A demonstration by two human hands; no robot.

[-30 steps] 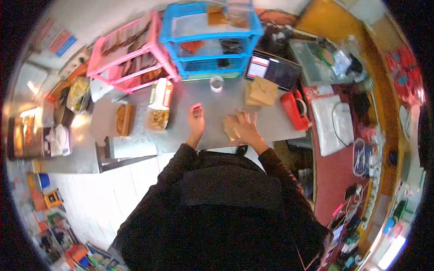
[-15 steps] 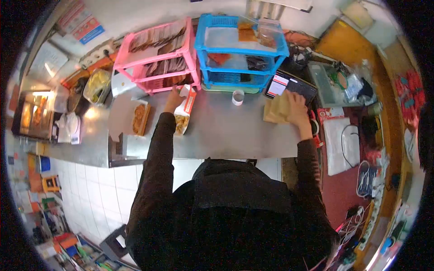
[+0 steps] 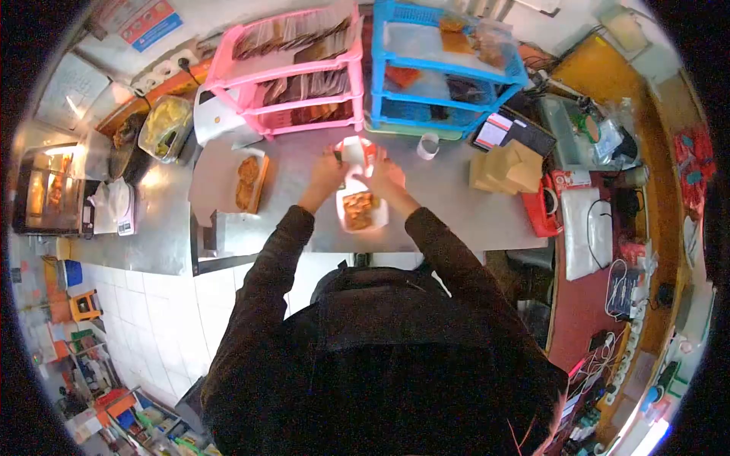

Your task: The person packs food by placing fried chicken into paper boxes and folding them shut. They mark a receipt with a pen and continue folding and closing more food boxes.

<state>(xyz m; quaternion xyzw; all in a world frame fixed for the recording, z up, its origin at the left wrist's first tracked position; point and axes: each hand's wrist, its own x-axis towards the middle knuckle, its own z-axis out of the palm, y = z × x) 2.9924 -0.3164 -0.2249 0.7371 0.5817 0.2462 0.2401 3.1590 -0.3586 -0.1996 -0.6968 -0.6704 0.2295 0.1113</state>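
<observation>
In the head view, an open paper food box (image 3: 342, 207) lies on the steel counter in front of me, with browned pieces of food (image 3: 360, 208) in its near half. Its white and red lid (image 3: 354, 149) is folded back on the far side. My left hand (image 3: 327, 175) grips the left side of the box near the lid's fold. On the opposite side, my right hand (image 3: 385, 179) holds the right edge, its fingers bent and slightly blurred. Left of my hands sits another open box (image 3: 215, 182) with fried pieces (image 3: 247, 182) in it.
A pink rack (image 3: 304, 93) and a blue rack (image 3: 441, 64) line the back of the steel counter (image 3: 304, 242). A small white cup (image 3: 427, 147) stands before the blue one. Folded brown boxes (image 3: 508, 169) and a tablet (image 3: 508, 129) are on the right.
My right hand has left the brown boxes and come across to the food box. My left hand has stayed on that box, which now sits between both hands. The camera view has shifted.
</observation>
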